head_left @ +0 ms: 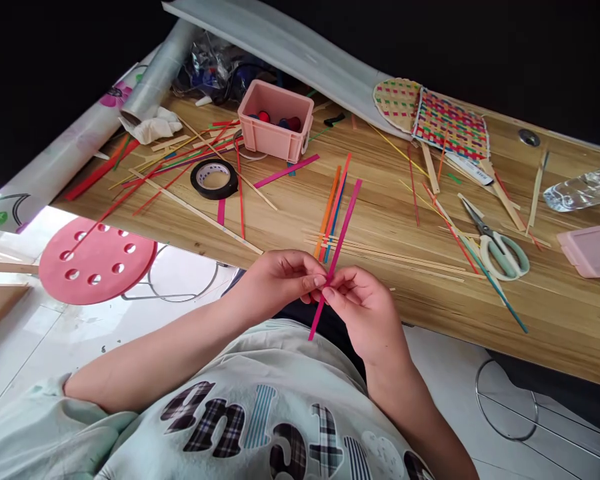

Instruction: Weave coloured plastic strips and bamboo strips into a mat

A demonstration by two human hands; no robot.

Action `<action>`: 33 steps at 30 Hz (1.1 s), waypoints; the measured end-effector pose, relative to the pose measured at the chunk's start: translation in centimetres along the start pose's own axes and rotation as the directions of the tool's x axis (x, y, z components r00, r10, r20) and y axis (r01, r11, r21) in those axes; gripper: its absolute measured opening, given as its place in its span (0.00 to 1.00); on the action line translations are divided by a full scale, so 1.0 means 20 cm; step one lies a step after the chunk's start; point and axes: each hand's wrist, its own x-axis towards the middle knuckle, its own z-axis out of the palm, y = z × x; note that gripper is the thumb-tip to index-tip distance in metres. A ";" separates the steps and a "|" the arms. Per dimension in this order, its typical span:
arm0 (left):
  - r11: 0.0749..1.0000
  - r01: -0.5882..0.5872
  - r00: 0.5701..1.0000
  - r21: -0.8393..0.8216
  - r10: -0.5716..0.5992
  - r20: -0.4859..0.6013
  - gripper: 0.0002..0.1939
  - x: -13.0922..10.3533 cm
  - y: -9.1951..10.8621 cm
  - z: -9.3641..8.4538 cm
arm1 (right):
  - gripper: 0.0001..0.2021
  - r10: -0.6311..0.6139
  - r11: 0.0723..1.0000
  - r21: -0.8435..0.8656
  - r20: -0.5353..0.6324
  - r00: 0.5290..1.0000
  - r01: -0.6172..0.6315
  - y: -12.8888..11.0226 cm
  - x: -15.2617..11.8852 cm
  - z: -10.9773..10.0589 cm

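Observation:
Between my two hands, close to the table's front edge, is a flat magenta strip [347, 220] that slants up and away from me. My left hand [293, 277] pinches it from the left with thumb and forefinger. On its other side my right hand [363, 303] grips the same strip, fingertips nearly touching those of the left. Just beyond lie an orange strip [329, 207], a red strip [341, 190] and a blue strip [336, 220], side by side. Several thin natural-coloured strips [395, 255] cross under them and run off to the right.
Black tape [214, 179] and a pink bin [275, 123] stand at left among scattered strips. On the right are scissors [500, 250], woven fans [450, 127], a plastic bottle [583, 189] and a pink lid [590, 251]. A pink stool [97, 260] stands below the table.

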 end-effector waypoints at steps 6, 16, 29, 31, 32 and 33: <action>0.997 -0.065 0.992 -0.049 0.070 0.101 0.13 -0.01 0.01 0.01 | 0.04 0.041 0.981 0.183 0.121 0.992 -0.063 0.00 -0.02 -0.01; 0.983 0.042 0.975 -0.178 -0.002 0.222 0.08 -0.02 0.02 0.04 | 0.04 -0.015 0.954 0.289 0.296 0.955 -0.075 -0.04 -0.02 -0.01; 0.976 0.052 0.955 -0.210 0.013 0.295 0.08 0.00 0.00 0.02 | 0.02 0.060 0.978 0.181 0.212 0.975 -0.099 -0.03 -0.02 -0.02; 0.967 0.073 0.951 -0.245 0.007 0.308 0.08 0.00 0.00 0.02 | 0.02 0.050 0.982 0.170 0.196 0.979 -0.084 -0.03 -0.02 -0.02; 0.960 0.085 0.950 -0.266 0.002 0.311 0.08 0.00 -0.01 0.02 | 0.02 0.049 0.983 0.167 0.188 0.981 -0.081 -0.03 -0.02 -0.02; 0.954 0.096 0.950 -0.285 -0.002 0.313 0.08 0.00 -0.01 0.01 | 0.02 0.052 0.983 0.163 0.180 0.982 -0.082 -0.03 -0.02 -0.01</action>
